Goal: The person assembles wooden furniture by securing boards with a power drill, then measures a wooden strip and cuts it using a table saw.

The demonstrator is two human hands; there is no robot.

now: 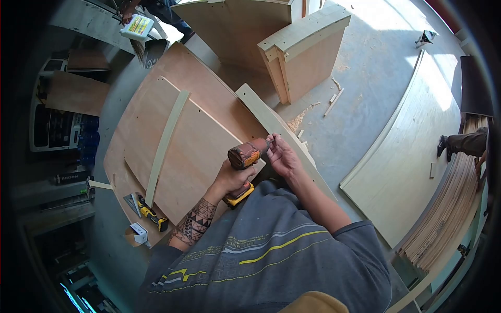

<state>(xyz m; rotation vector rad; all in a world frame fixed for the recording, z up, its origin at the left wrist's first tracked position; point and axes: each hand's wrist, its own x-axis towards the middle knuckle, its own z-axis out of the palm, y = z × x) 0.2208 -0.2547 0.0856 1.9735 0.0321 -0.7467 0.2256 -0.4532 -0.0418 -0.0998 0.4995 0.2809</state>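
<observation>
My left hand is wrapped round the grip of a cordless drill driver, reddish-brown with a yellow-edged battery at its base. The tool's nose points right, towards my right hand. My right thumb and fingers are pinched at the tip of the driver; whether a screw or the bit is between them is too small to tell. Just beneath runs a pale wooden strip along the edge of a plywood panel. Left of the hands lies a large plywood sheet with a narrow batten across it.
A yellow-black power tool and a small open box lie at the panel's lower left. A boxy wooden frame stands ahead. Another plywood sheet lies at right, near stacked boards. People stand at top left and far right.
</observation>
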